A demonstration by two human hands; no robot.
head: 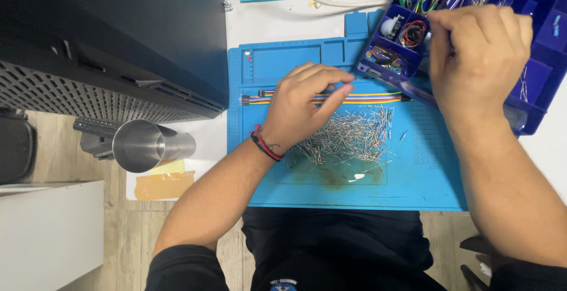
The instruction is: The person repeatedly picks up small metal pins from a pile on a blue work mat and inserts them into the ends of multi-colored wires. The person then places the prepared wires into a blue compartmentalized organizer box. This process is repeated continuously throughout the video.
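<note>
On the blue work mat (pixel 437 179) covering the bench, a loose heap of small wire-legged components (pixel 348 137) is lying just beside the left hand (pixel 301 105), spreading away to its right. That hand is resting palm-down with fingers curled and thumb nearly meeting the forefinger — whether anything is pinched between them I cannot tell. A rainbow ribbon of jumper wires (pixel 366 97) is running left to right under its fingertips, long axis across the mat. The right hand (pixel 478 55) is hovering farther back over the purple compartment box (pixel 543 37), fingers bunched at one cell — its grip is hidden. The left hand is nearer the heap. A steel cup (pixel 144 144) is lying tipped off the mat.
</note>
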